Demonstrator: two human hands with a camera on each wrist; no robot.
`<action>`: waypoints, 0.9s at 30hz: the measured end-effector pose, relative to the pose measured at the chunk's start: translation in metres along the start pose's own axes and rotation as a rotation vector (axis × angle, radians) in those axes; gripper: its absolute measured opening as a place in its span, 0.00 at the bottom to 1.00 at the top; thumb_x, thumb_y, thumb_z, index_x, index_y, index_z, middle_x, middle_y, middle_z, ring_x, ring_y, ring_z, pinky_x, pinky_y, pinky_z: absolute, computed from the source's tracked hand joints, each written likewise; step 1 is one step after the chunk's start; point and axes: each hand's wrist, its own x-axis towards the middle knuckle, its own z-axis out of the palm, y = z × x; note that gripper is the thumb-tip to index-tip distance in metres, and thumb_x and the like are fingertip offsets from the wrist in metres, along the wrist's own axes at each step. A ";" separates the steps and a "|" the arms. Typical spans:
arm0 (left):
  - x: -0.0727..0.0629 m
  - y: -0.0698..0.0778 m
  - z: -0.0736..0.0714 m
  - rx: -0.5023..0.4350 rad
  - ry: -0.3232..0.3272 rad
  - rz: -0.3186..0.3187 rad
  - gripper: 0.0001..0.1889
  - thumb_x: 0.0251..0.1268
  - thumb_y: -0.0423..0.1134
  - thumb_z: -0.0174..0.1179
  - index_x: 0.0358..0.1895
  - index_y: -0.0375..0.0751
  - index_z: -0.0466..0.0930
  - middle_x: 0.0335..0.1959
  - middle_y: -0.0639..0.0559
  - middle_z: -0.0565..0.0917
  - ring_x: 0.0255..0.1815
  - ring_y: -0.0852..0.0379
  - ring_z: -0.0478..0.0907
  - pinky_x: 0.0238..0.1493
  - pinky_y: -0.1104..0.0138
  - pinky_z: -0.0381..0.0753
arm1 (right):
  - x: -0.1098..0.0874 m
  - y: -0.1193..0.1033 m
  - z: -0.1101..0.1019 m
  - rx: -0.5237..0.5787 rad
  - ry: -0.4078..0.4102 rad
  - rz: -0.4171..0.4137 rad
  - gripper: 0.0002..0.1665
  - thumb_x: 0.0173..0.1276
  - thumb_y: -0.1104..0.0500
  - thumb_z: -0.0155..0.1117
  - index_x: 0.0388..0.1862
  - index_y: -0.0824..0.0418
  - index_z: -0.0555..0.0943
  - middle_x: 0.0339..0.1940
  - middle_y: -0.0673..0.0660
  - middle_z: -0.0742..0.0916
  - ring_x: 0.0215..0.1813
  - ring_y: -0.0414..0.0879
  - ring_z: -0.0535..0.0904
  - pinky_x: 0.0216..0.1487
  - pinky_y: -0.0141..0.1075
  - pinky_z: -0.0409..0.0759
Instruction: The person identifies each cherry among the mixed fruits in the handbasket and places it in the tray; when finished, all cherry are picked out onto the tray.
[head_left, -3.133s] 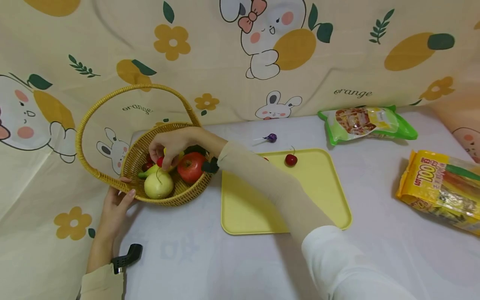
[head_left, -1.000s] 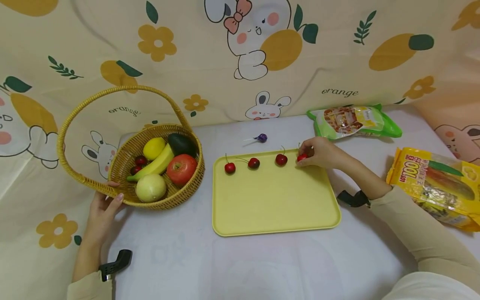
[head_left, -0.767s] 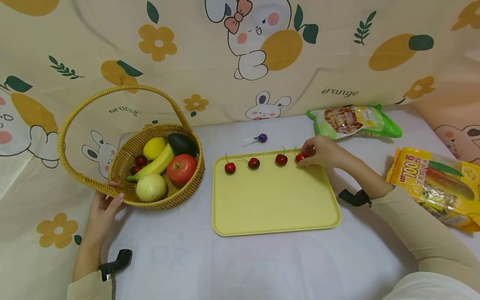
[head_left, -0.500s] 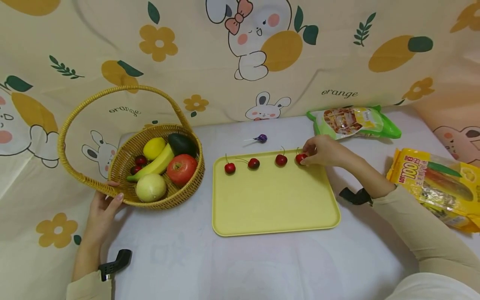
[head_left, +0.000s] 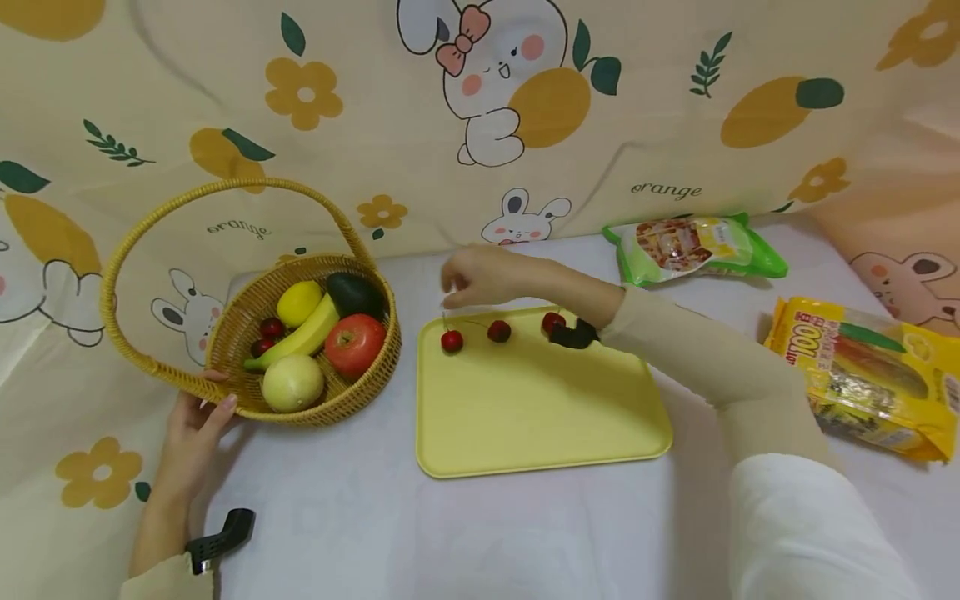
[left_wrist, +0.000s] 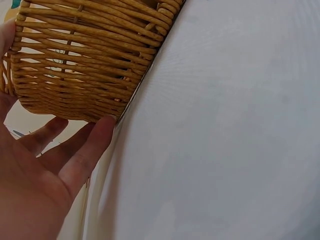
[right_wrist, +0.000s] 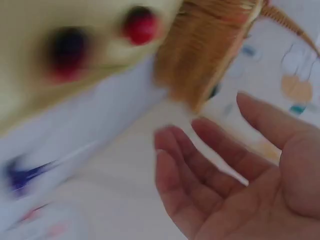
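Observation:
My left hand (head_left: 197, 433) holds the near left side of the wicker basket (head_left: 352, 400), its fingers spread against the weave (left_wrist: 90, 65) in the left wrist view. In the basket lie two cherries (head_left: 266, 337), a lemon (head_left: 300, 302), a banana (head_left: 303, 336), an avocado (head_left: 356, 295), a red fruit (head_left: 356, 346) and a pale round fruit (head_left: 292, 383). Nothing is in my right hand (head_left: 487, 275), which hangs over the tray's back left edge with relaxed fingers. Below it, cherries (head_left: 452, 341) stand in a row on the yellow tray (head_left: 540, 417); my right forearm hides part of that row.
A green-ended snack bag (head_left: 693, 248) lies at the back right of the table. Nearer on the right is a yellow snack bag (head_left: 862, 375). A purple lollipop (right_wrist: 20, 177) lies behind the tray, blurred in the right wrist view.
My right hand carried a cherry from the basket to the right end of the row on the tray, let go, and has swung back left. My left hand stays at the basket.

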 end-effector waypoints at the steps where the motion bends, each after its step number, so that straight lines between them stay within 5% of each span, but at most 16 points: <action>1: 0.000 0.000 0.001 -0.012 -0.001 0.001 0.20 0.76 0.27 0.50 0.65 0.44 0.63 0.69 0.44 0.59 0.59 0.65 0.70 0.49 0.80 0.77 | 0.017 -0.012 0.000 0.007 -0.034 -0.046 0.14 0.70 0.55 0.66 0.45 0.65 0.84 0.36 0.56 0.84 0.39 0.46 0.77 0.43 0.37 0.77; 6: 0.002 0.000 0.002 -0.005 0.000 -0.006 0.19 0.76 0.29 0.51 0.65 0.45 0.64 0.67 0.45 0.60 0.58 0.65 0.70 0.49 0.80 0.77 | 0.095 -0.074 0.004 0.024 -0.186 -0.178 0.19 0.74 0.54 0.61 0.56 0.64 0.79 0.51 0.56 0.83 0.48 0.45 0.77 0.47 0.30 0.75; 9: 0.001 0.000 0.001 -0.007 -0.001 0.009 0.19 0.76 0.28 0.50 0.66 0.43 0.63 0.67 0.44 0.61 0.58 0.64 0.71 0.48 0.80 0.77 | 0.137 -0.113 0.009 0.012 -0.332 -0.146 0.30 0.75 0.52 0.60 0.70 0.62 0.69 0.67 0.54 0.74 0.64 0.43 0.70 0.58 0.26 0.70; 13: 0.000 -0.001 0.000 -0.035 -0.005 0.048 0.19 0.75 0.25 0.49 0.64 0.40 0.64 0.64 0.46 0.65 0.57 0.63 0.73 0.47 0.78 0.79 | 0.179 -0.151 0.021 0.014 -0.436 -0.072 0.36 0.73 0.53 0.61 0.77 0.57 0.62 0.73 0.48 0.68 0.67 0.37 0.66 0.58 0.21 0.67; 19: 0.000 -0.002 0.000 -0.090 0.004 0.050 0.18 0.74 0.22 0.48 0.62 0.39 0.65 0.60 0.49 0.68 0.55 0.63 0.75 0.46 0.78 0.80 | 0.208 -0.172 0.035 -0.018 -0.422 0.013 0.31 0.75 0.49 0.55 0.75 0.50 0.66 0.69 0.42 0.72 0.64 0.32 0.67 0.57 0.21 0.68; 24: 0.000 -0.002 0.000 -0.036 0.013 0.035 0.18 0.74 0.24 0.50 0.62 0.41 0.66 0.62 0.48 0.66 0.57 0.62 0.72 0.48 0.79 0.79 | 0.219 -0.167 0.047 -0.033 -0.389 0.090 0.16 0.74 0.51 0.55 0.55 0.53 0.78 0.41 0.45 0.77 0.38 0.35 0.71 0.33 0.24 0.68; 27: 0.001 -0.002 0.000 -0.006 0.023 0.031 0.18 0.74 0.25 0.50 0.62 0.41 0.66 0.63 0.46 0.65 0.58 0.62 0.72 0.48 0.79 0.79 | 0.225 -0.161 0.053 0.052 -0.390 0.134 0.14 0.73 0.53 0.56 0.52 0.55 0.80 0.33 0.47 0.75 0.31 0.38 0.68 0.27 0.25 0.65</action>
